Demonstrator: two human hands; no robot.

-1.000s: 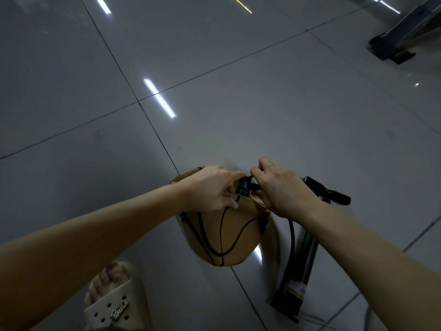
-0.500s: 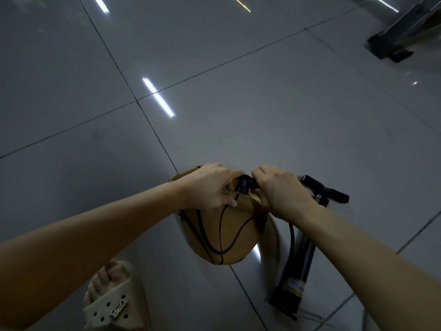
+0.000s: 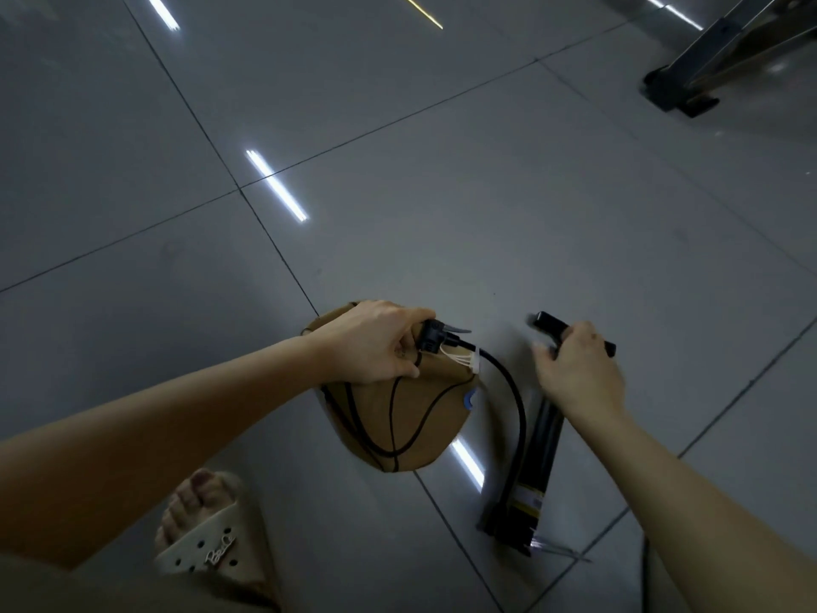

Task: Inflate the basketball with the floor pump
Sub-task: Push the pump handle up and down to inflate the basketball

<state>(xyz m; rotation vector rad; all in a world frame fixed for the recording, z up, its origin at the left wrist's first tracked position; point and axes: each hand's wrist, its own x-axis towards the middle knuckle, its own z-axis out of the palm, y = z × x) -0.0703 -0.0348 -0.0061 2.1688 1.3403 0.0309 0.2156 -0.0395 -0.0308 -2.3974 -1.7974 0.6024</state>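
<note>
Head view: slack tan basketball (image 3: 398,418) on the grey tile floor (image 3: 486,214), hands on pump parts.
Left hand (image 3: 376,342) rests on the ball's far top, fingers pinching the black pump head (image 3: 431,336) against it. The hose (image 3: 513,391) loops right to the floor pump (image 3: 537,457), which stands just right of the ball. Right hand (image 3: 579,373), blurred, has fingers curled over the handle (image 3: 548,323). Sandal (image 3: 208,550) at near left, metal frame (image 3: 681,86) at far right.

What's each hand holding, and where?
Left hand pinches the nozzle head on the basketball. Right hand is on the middle of the pump handle; grip blurred.
</note>
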